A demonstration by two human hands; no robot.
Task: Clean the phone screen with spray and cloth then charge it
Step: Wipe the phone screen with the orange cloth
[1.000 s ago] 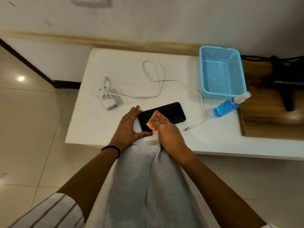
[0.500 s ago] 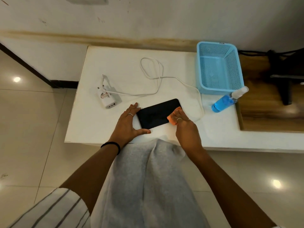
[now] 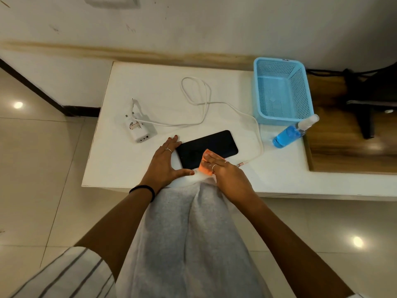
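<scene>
A black phone (image 3: 211, 145) lies screen up near the front edge of the white table (image 3: 150, 89). My left hand (image 3: 166, 163) braces the phone's left end, fingers and thumb spread around its corner. My right hand (image 3: 227, 176) presses a folded orange cloth (image 3: 205, 167) onto the phone's near edge, about mid-length. A white charger plug (image 3: 138, 130) rests to the left, its white cable (image 3: 202, 104) looping across the table; the connector end (image 3: 242, 163) lies just right of my right hand. A blue spray bottle (image 3: 290, 133) lies on its side at the right.
A light blue plastic basket (image 3: 281, 91) stands at the table's back right, beside the spray bottle. A wooden surface (image 3: 354, 147) with a dark stand adjoins the table on the right. My grey-clad knees sit against the table's front edge. A wall socket (image 3: 110, 1) is above.
My right hand slid the cloth from the phone's left part to its right end, then back toward the middle of the near edge. My left hand stayed on the phone's left end.
</scene>
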